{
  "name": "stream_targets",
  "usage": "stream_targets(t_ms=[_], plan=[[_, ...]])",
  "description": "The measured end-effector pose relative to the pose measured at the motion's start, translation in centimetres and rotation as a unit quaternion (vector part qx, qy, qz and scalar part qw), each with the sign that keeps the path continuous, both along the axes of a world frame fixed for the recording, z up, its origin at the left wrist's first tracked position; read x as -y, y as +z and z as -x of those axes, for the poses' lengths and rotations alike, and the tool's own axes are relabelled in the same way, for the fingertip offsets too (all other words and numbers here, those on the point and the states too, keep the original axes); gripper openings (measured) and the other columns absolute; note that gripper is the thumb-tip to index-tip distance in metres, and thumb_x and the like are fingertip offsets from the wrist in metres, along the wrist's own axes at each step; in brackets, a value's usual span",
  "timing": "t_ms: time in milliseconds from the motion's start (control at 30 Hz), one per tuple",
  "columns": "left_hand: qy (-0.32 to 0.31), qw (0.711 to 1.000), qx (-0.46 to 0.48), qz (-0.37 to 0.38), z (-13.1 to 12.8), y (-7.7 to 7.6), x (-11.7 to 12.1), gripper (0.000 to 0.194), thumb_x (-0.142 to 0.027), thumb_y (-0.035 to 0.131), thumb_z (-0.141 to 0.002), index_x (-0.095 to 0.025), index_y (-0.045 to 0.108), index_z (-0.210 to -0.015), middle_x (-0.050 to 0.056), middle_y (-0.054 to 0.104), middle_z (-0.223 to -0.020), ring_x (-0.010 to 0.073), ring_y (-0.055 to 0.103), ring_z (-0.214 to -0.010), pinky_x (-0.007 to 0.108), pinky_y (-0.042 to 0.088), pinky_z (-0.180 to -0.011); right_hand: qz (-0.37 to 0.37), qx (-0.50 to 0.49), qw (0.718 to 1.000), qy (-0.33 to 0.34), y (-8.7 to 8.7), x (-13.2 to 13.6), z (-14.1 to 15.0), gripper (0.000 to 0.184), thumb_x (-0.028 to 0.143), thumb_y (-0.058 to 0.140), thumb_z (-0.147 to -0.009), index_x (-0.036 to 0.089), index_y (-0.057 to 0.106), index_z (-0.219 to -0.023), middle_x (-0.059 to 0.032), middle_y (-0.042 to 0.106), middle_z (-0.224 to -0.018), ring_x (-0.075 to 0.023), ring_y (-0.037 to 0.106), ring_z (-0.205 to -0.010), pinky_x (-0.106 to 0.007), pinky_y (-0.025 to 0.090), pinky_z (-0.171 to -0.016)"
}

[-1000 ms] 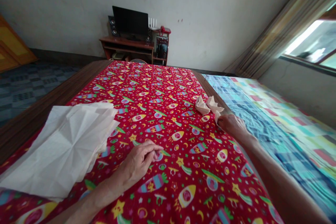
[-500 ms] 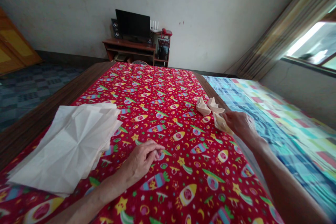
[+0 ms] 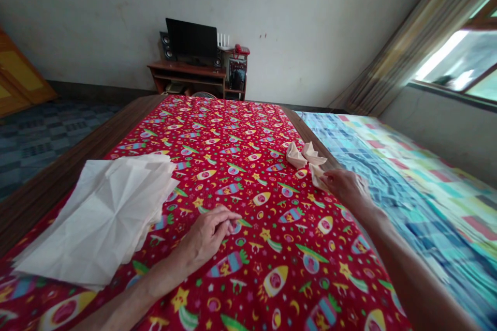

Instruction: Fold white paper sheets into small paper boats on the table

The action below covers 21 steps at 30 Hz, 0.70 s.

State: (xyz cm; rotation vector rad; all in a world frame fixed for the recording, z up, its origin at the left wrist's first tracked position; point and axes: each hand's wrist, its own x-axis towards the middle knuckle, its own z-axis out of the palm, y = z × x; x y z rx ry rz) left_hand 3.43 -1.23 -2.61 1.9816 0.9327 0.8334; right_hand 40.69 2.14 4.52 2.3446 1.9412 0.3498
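Note:
My right hand [image 3: 345, 187] reaches to the right edge of a red cloth printed with rockets [image 3: 248, 201] and pinches a small folded cream paper piece [image 3: 319, 178]. Two more folded paper shapes [image 3: 305, 154] lie just beyond it. My left hand [image 3: 207, 235] rests on the cloth near the middle, fingers curled loosely with nothing visible in them. A stack of creased white paper sheets [image 3: 97, 214] lies to its left.
The cloth covers a dark wooden table [image 3: 58, 176]. A blue and green checked bedspread [image 3: 407, 176] lies to the right. A desk with a monitor and speakers [image 3: 194, 57] stands at the far wall. Curtains and a window [image 3: 450, 57] are at the right.
My right hand lifted the folded paper piece slightly, then brought it back down near the other two shapes. My left hand stayed put. The view shifted a little.

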Motion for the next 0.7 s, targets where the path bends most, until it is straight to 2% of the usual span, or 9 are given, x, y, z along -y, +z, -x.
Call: stream_targets(t_ms=[100, 267, 433, 700], plan=[[-0.003, 1.0, 0.006, 0.003, -0.1, 0.0, -0.1, 0.031, -0.017, 0.037, -0.09, -0.014, 0.066, -0.1, 0.005, 0.062, -0.085, 0.0105, 0.063, -0.069, 0.02, 0.053, -0.062, -0.003, 0.006, 1.0, -0.003, -0.5, -0.5, 0.0, 0.031, 0.037, 0.047, -0.088, 0.023, 0.071, -0.102, -0.008, 0.071, -0.099, -0.0223, 0.065, -0.082, -0.026, 0.032, -0.055], [-0.002, 1.0, 0.005, -0.005, -0.2, 0.3, -0.1, 0.031, -0.016, 0.037, -0.09, -0.013, 0.066, -0.099, 0.005, 0.061, -0.082, 0.0098, 0.063, -0.066, 0.019, 0.052, -0.061, 0.037, -0.011, 0.999, -0.035, -0.4, -1.6, -0.4, 0.03, 0.027, 0.045, -0.085, 0.019, 0.074, -0.082, -0.0105, 0.071, -0.087, -0.0218, 0.065, -0.076, -0.026, 0.03, -0.052], [-0.004, 1.0, 0.004, -0.006, -0.2, 0.4, 0.0, 0.031, -0.016, 0.037, -0.09, -0.013, 0.066, -0.098, 0.005, 0.061, -0.083, 0.0098, 0.063, -0.067, 0.019, 0.052, -0.061, 0.026, -0.035, 0.998, -0.051, -0.6, -2.3, -1.1, 0.03, 0.027, 0.045, -0.082, 0.019, 0.074, -0.081, -0.0091, 0.071, -0.084, -0.02, 0.064, -0.074, -0.025, 0.027, -0.051], [-0.003, 1.0, -0.009, -0.026, -0.1, 0.5, -0.1, 0.03, -0.014, 0.037, -0.089, -0.014, 0.066, -0.099, 0.004, 0.061, -0.08, 0.0097, 0.062, -0.067, 0.019, 0.051, -0.063, 0.043, -0.042, 0.998, -0.012, -2.1, -3.1, -1.8, 0.028, 0.027, 0.048, -0.081, 0.016, 0.073, -0.077, -0.0097, 0.068, -0.074, -0.0178, 0.059, -0.068, -0.025, 0.027, -0.053]])
